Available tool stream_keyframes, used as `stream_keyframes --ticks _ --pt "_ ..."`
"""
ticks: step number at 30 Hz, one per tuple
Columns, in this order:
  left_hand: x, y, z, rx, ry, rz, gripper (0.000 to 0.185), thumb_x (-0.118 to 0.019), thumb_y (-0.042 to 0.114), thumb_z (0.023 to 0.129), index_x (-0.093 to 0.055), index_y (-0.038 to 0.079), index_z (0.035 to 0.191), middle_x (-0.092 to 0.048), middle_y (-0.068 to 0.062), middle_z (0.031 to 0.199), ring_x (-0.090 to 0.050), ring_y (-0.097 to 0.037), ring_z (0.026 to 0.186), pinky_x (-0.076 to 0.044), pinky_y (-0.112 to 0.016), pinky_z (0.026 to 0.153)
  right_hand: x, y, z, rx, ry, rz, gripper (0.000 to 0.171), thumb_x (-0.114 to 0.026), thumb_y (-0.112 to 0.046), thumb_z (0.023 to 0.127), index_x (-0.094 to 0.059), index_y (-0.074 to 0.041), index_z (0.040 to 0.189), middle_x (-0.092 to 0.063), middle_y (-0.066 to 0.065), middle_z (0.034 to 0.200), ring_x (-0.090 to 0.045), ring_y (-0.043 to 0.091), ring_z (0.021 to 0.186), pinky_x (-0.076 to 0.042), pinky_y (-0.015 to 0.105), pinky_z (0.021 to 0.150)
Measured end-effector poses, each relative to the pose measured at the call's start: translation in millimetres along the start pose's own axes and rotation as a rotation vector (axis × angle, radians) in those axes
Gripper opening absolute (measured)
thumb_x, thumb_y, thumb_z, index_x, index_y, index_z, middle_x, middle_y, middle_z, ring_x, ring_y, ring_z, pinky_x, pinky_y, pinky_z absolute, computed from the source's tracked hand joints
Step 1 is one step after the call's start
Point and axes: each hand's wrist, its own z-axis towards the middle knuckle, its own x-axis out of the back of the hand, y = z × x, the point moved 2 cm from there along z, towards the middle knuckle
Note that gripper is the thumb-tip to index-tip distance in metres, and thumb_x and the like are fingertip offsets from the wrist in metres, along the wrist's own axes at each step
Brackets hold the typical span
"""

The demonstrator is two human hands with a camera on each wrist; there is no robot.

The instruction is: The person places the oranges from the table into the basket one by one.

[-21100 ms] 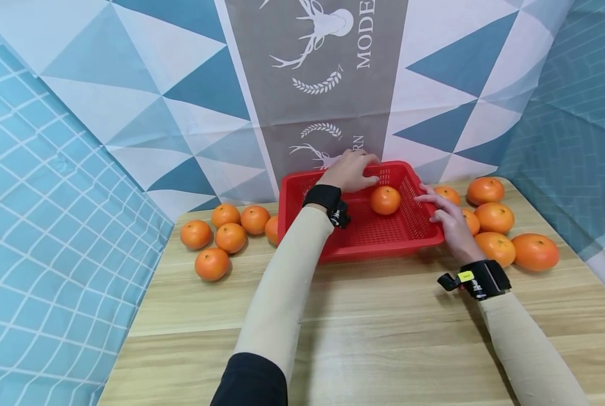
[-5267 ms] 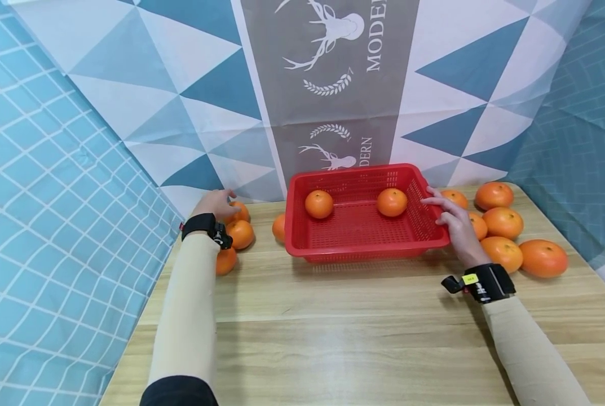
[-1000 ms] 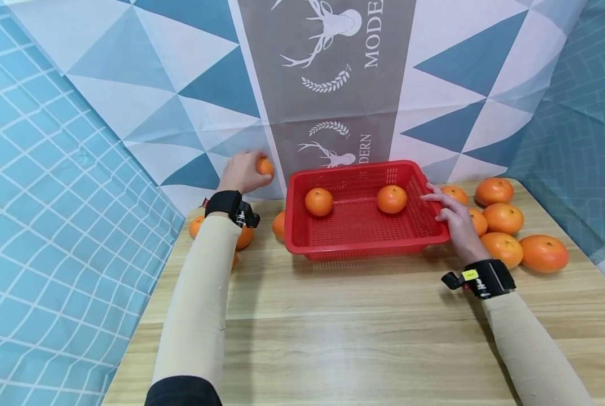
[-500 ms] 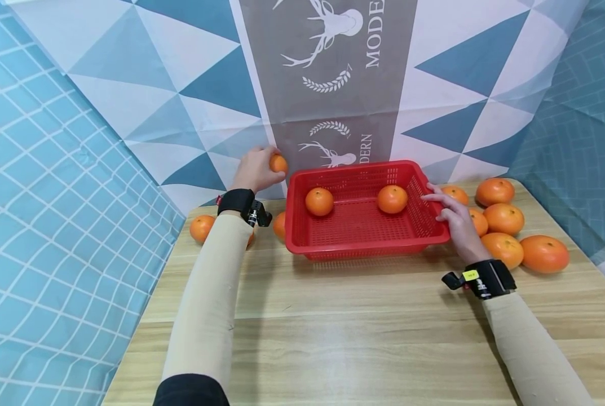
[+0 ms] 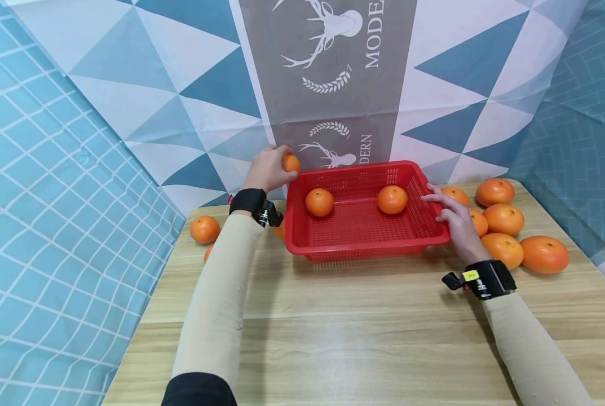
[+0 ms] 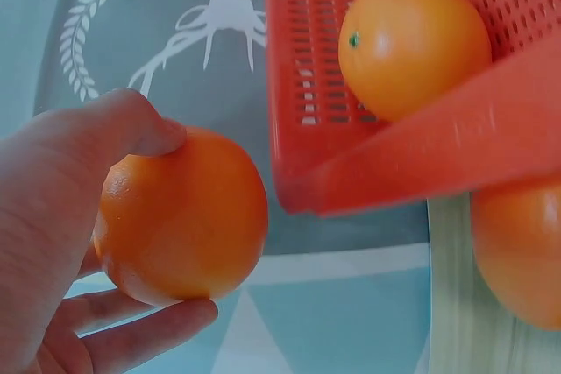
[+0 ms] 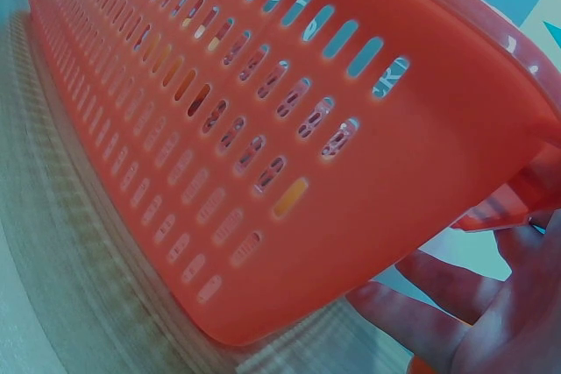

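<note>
My left hand [image 5: 269, 169] grips an orange [image 5: 290, 163] between thumb and fingers, raised just beside the back left corner of a red plastic basket [image 5: 358, 248]. In the left wrist view the held orange [image 6: 188, 216] is apart from the basket wall [image 6: 421, 146]. Two oranges sit inside the basket, one at left [image 5: 319, 202] and one at right [image 5: 392, 199]. My right hand [image 5: 456, 223] holds the basket's right rim, its fingers crossing over it. In the right wrist view some fingers [image 7: 421, 313] show at the basket's end; the others are hidden.
Several oranges [image 5: 503, 219] lie right of the basket, close to the right hand. More oranges [image 5: 204, 229] are at the table's left, partly hidden by the left arm. Patterned cloth [image 5: 332, 84] stands behind the wooden table [image 5: 363, 338].
The left hand has picked an orange from the left group and carried it rightward to the basket's corner. Earlier still, the basket's left orange was placed. The right hand stays at the rim.
</note>
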Motion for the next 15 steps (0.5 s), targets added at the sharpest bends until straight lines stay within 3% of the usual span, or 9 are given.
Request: stream_keyframes --ticks 6,15 --pt "-8.1 11.8 1.8 -0.046 -0.012 0.028 0.055 -0.077 0.027 0.101 -0.064 0.011 0.153 -0.064 -0.02 0.147 -0.064 -0.037 0.127 -0.065 -0.049 0.107 0 1 0 -0.008 0.003 -0.006 0.057 -0.035 0.005 0.102 -0.058 0.003 0.154 -0.024 0.004 0.191 -0.014 0.04 0.178 -0.052 0.002 0.099" --pt "-19.9 24.6 2.1 -0.056 -0.042 0.017 0.056 -0.078 0.025 0.102 -0.064 0.012 0.154 -0.063 -0.019 0.149 -0.064 -0.036 0.128 -0.064 -0.048 0.109 0 2 1 -0.017 0.002 -0.019 0.058 -0.034 0.004 0.102 -0.058 0.003 0.155 -0.024 0.003 0.191 -0.014 0.04 0.178 -0.051 0.002 0.1"
